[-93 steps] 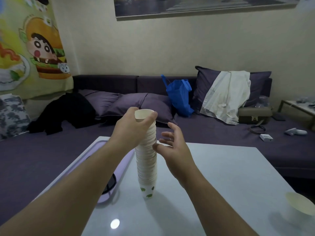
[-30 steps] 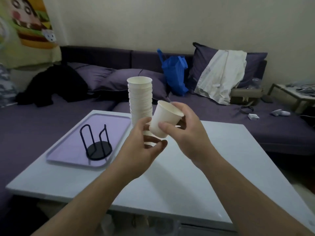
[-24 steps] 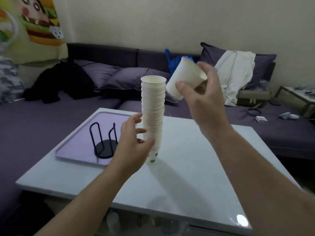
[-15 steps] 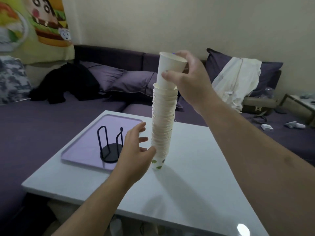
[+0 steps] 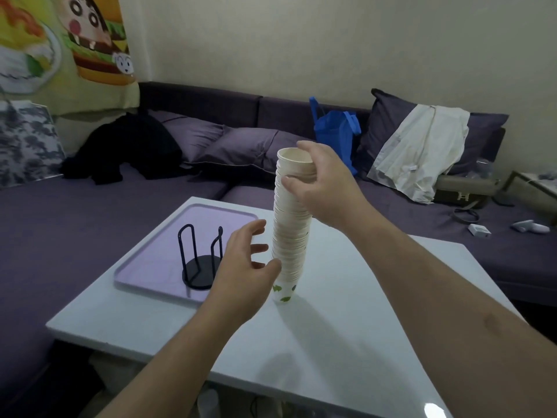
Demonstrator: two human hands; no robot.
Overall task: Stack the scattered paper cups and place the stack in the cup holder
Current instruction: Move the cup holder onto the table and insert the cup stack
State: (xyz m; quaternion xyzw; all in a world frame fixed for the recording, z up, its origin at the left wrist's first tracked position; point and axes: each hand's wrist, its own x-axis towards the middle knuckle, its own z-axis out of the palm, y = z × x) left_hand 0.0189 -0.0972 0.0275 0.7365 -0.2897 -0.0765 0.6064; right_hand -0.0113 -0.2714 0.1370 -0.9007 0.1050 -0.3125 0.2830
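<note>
A tall stack of white paper cups stands upright on the white table; its bottom cup bears green marks. My right hand grips the top of the stack, thumb in front and fingers behind the rim. My left hand has its fingers spread beside the lower part of the stack, the thumb touching the cups near the bottom. The black wire cup holder stands empty on a lilac tray to the left of the stack.
A purple sofa wraps around the table's far and left sides, with cushions, a black garment, a blue bag and a white garment. Small items lie on the sofa at the right.
My right hand has pushed the last cup down into the stack, so the top now sits flush. The left hand stays by the stack's base. The camera has tilted slightly.
</note>
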